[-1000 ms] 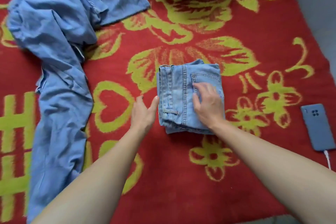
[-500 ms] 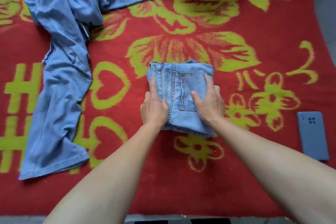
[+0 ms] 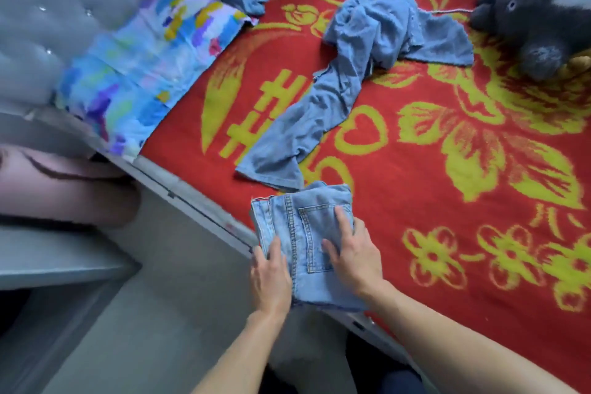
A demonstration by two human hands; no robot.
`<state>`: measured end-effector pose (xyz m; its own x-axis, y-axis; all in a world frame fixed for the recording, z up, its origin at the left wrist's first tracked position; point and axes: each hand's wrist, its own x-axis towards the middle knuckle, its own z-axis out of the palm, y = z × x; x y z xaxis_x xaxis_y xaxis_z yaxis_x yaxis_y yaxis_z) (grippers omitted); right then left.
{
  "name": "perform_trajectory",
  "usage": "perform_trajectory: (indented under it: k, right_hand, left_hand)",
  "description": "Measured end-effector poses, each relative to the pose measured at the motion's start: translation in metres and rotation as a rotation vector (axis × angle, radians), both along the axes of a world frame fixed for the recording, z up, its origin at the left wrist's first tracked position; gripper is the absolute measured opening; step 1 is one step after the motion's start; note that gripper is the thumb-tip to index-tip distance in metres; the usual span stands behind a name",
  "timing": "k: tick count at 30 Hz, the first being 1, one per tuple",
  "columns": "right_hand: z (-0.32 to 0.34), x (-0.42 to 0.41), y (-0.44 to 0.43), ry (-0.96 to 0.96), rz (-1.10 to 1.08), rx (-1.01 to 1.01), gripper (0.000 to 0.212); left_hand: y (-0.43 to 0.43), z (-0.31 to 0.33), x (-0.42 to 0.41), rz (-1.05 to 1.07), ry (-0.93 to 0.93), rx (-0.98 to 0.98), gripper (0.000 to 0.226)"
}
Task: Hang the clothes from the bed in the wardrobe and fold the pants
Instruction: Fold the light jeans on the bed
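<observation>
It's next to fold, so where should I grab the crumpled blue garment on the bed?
Probably by its near hem, coming from the bed's edge: that end of the crumpled blue garment lies flat and spread just beyond the folded jeans, while its far end is bunched, showing no clean edge.

Folded jeans are lying at the bed's near edge; unfolded pants are sprawling behind, a plush toy sitting far right.
</observation>
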<state>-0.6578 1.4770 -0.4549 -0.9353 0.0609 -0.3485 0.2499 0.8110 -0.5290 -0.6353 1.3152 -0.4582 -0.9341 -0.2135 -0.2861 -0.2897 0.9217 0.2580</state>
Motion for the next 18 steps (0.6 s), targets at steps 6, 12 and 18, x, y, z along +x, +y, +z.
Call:
perform_trajectory:
  k: [6,12,18]
  right_hand:
    - [-0.018,0.052,-0.176,-0.031,0.349,-0.008,0.074]
    - [-0.034,0.141,-0.370,-0.114,0.608,0.044,0.070]
    - [-0.034,0.213,-0.543,-0.105,0.840,0.022,0.069]
  left_hand:
    - [-0.167,-0.011,0.099,0.244,0.008,-0.047,0.039]
    - [-0.344,-0.038,0.222,0.413,0.009,-0.089,0.069]
    - [-0.497,-0.033,0.321,0.560,0.000,-0.112,0.063]
